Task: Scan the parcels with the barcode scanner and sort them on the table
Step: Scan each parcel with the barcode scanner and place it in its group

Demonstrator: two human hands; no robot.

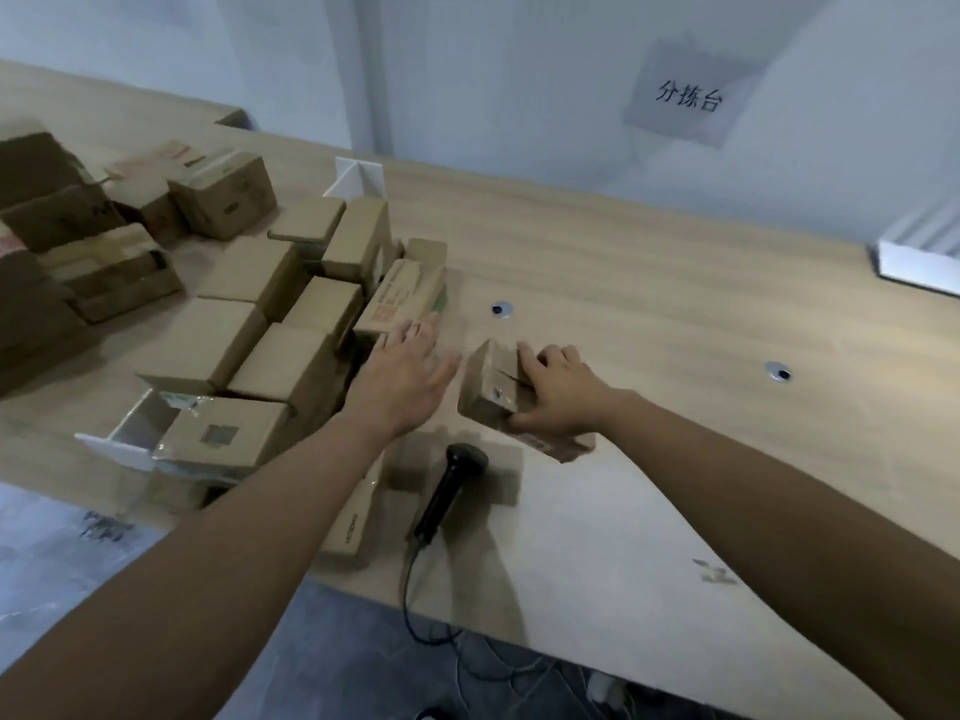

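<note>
My right hand grips a small cardboard parcel, tilted, just above the wooden table. My left hand is spread with straight fingers, its fingertips reaching a labelled flat parcel at the edge of the pile. A black barcode scanner lies on the table below both hands, its cable running over the front edge. Several brown parcels are packed together left of my left hand.
Larger worn boxes fill the far left. White dividers stand at the back and front left. A white tray sits at the right edge. Two round metal grommets are set in the table.
</note>
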